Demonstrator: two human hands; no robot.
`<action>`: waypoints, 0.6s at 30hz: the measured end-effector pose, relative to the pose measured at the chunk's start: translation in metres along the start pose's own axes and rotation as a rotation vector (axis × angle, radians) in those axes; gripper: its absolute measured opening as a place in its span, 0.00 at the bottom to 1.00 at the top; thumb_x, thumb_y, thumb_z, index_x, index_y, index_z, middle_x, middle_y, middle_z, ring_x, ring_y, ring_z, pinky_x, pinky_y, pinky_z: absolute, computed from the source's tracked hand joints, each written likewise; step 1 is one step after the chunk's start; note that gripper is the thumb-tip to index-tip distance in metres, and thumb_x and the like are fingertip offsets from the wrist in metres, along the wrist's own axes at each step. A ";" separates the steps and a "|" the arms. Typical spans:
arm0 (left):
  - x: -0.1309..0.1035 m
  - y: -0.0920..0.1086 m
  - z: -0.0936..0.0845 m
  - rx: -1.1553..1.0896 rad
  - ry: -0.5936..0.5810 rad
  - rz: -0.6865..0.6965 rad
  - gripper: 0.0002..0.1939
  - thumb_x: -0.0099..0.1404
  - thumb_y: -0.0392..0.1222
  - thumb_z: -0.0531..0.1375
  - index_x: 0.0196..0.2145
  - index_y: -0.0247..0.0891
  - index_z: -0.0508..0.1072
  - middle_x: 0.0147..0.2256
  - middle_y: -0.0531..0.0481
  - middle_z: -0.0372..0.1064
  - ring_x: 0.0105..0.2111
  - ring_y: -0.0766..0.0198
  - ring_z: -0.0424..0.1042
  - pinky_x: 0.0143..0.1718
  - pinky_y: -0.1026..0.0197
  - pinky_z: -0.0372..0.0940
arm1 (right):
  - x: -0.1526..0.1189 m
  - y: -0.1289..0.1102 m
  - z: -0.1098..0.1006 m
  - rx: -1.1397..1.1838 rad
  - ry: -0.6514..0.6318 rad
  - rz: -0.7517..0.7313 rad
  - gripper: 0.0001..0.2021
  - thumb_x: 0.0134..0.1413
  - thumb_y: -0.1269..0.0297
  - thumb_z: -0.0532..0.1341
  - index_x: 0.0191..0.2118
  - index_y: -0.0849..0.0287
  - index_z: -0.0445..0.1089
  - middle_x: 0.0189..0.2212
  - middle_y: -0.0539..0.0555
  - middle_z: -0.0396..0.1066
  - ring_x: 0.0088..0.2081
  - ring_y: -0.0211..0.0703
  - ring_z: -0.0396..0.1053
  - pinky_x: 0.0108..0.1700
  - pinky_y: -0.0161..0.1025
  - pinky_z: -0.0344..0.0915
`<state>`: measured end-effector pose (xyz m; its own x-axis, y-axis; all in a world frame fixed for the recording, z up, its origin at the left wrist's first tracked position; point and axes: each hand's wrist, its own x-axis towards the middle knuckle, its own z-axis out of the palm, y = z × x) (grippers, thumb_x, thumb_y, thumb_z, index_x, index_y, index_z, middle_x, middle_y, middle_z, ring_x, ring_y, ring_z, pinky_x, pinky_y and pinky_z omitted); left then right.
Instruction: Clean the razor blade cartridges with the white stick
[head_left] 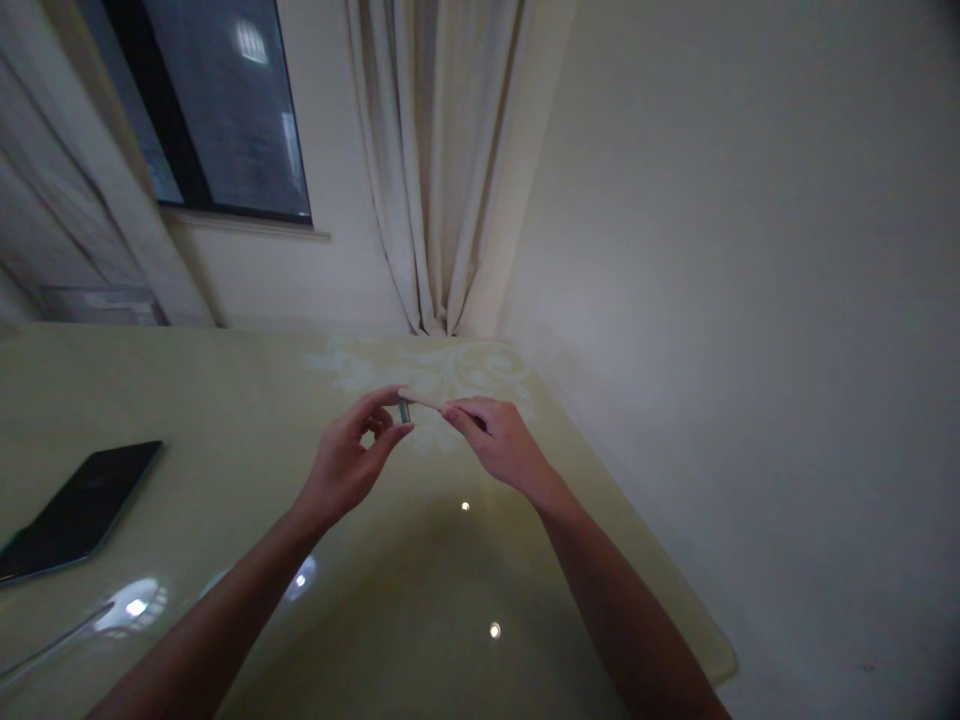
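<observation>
- Small greenish piece (405,411) pinched in left grip (352,450).
- Slim, pale stick (423,401) clasped in right grip (499,440), pointed toward ten o'clock.
- Piece's markings blurred; stick's rear hidden.

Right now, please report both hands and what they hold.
Left hand pinching small narrow green piece. Right hand gripping thin pale stick, far end at piece's top. Flat black rectangular device apart, left.

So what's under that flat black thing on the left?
The flat black thing lies on the pale, glossy table, whose surface shows around it. Whatever is directly beneath is covered, so I can't tell.
</observation>
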<state>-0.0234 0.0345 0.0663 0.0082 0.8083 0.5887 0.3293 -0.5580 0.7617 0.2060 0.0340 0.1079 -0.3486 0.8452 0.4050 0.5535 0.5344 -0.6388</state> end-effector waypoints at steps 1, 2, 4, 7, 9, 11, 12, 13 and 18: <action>0.000 0.000 0.000 -0.007 -0.002 -0.001 0.20 0.67 0.46 0.67 0.55 0.42 0.77 0.30 0.53 0.73 0.29 0.63 0.72 0.34 0.60 0.71 | 0.000 0.000 -0.001 -0.022 0.017 0.009 0.18 0.75 0.52 0.58 0.43 0.57 0.83 0.36 0.54 0.81 0.38 0.45 0.74 0.42 0.39 0.62; 0.000 -0.001 0.000 -0.015 -0.011 -0.002 0.20 0.67 0.46 0.67 0.55 0.42 0.77 0.32 0.52 0.75 0.29 0.63 0.72 0.34 0.60 0.71 | -0.001 0.000 -0.003 -0.040 0.028 0.020 0.18 0.75 0.52 0.58 0.43 0.57 0.83 0.36 0.54 0.81 0.38 0.46 0.74 0.41 0.40 0.62; 0.000 -0.003 0.000 -0.027 -0.034 -0.005 0.19 0.68 0.46 0.67 0.56 0.43 0.77 0.36 0.50 0.77 0.30 0.63 0.72 0.35 0.59 0.72 | -0.001 0.000 -0.005 -0.038 0.036 0.034 0.18 0.75 0.52 0.59 0.43 0.56 0.84 0.36 0.54 0.81 0.37 0.46 0.74 0.40 0.40 0.62; 0.000 -0.006 0.001 -0.044 -0.038 -0.011 0.20 0.67 0.46 0.68 0.56 0.43 0.77 0.34 0.50 0.76 0.31 0.63 0.73 0.35 0.59 0.73 | -0.002 -0.004 -0.005 0.003 0.025 0.013 0.17 0.75 0.54 0.59 0.44 0.56 0.84 0.36 0.54 0.81 0.37 0.45 0.74 0.40 0.39 0.61; -0.001 -0.006 0.001 -0.055 -0.026 -0.012 0.21 0.67 0.46 0.68 0.56 0.43 0.77 0.32 0.52 0.74 0.31 0.62 0.73 0.36 0.59 0.73 | -0.003 -0.006 -0.005 -0.023 0.025 -0.003 0.16 0.75 0.55 0.60 0.45 0.56 0.84 0.36 0.54 0.81 0.37 0.45 0.74 0.40 0.40 0.61; 0.000 -0.004 0.000 -0.059 -0.025 -0.011 0.21 0.67 0.46 0.68 0.56 0.43 0.77 0.33 0.52 0.75 0.31 0.62 0.73 0.37 0.59 0.73 | -0.003 -0.007 -0.006 -0.079 0.029 0.003 0.16 0.75 0.55 0.60 0.45 0.55 0.84 0.37 0.55 0.81 0.37 0.46 0.74 0.40 0.40 0.61; 0.000 -0.004 0.000 -0.061 -0.031 -0.010 0.20 0.67 0.46 0.67 0.56 0.43 0.77 0.35 0.50 0.77 0.32 0.62 0.73 0.37 0.59 0.73 | -0.003 -0.007 -0.007 -0.103 0.032 0.011 0.16 0.75 0.54 0.60 0.44 0.55 0.84 0.37 0.55 0.81 0.37 0.47 0.74 0.40 0.40 0.61; 0.000 -0.003 -0.001 -0.065 -0.040 -0.009 0.20 0.68 0.46 0.67 0.57 0.44 0.77 0.39 0.49 0.78 0.32 0.63 0.73 0.38 0.58 0.73 | -0.003 -0.006 -0.008 -0.119 0.036 0.020 0.16 0.75 0.54 0.59 0.44 0.55 0.84 0.37 0.55 0.82 0.38 0.47 0.74 0.40 0.41 0.61; 0.000 -0.005 -0.001 -0.066 -0.068 -0.014 0.21 0.68 0.46 0.67 0.58 0.45 0.77 0.37 0.50 0.77 0.32 0.62 0.74 0.37 0.59 0.73 | -0.003 -0.009 -0.011 -0.056 0.023 -0.008 0.16 0.75 0.55 0.60 0.44 0.56 0.84 0.36 0.54 0.81 0.36 0.45 0.74 0.39 0.40 0.61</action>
<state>-0.0262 0.0368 0.0624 0.0692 0.8261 0.5593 0.2669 -0.5555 0.7875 0.2106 0.0265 0.1196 -0.3357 0.8404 0.4255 0.5924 0.5395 -0.5983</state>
